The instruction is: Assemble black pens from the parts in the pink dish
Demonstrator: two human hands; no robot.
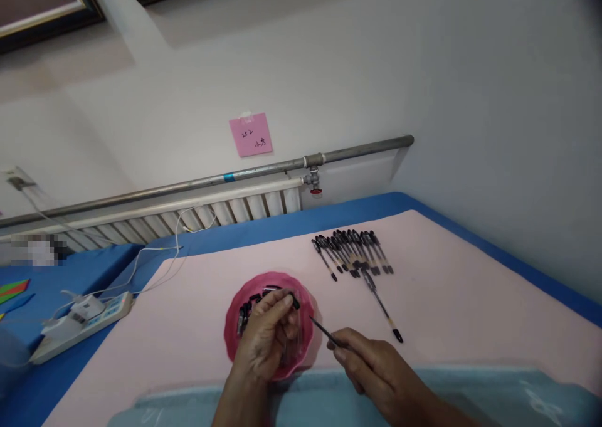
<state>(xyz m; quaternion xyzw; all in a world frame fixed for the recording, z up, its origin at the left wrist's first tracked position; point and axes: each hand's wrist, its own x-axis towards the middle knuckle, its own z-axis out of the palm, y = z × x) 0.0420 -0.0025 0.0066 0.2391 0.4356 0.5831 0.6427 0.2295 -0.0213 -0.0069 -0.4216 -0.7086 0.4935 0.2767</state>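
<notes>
Over the pink bowl (230, 345), my left hand (266, 333) is closed in a pinch on a small black pen cap (295, 301). My right hand (376, 370), just right of the bowl, grips a slim dark stick (322, 328), perhaps a pen refill, its pointed end aimed up and left at the bowl. The cap and the stick are apart. Black and clear pen parts (244, 314) lie in the bowl, partly hidden by my left hand. Beyond my right hand, a capped pen (383, 308) lies at a slant below a row of similar pens (350, 248).
A pale pink sheet (470, 301) covers the blue table (404, 202), with teal cloth (451, 389) along its near edge. At left lies a power strip (108, 314) with plugs and white cables (176, 245). Behind stand a radiator (239, 209) and a pipe (263, 168).
</notes>
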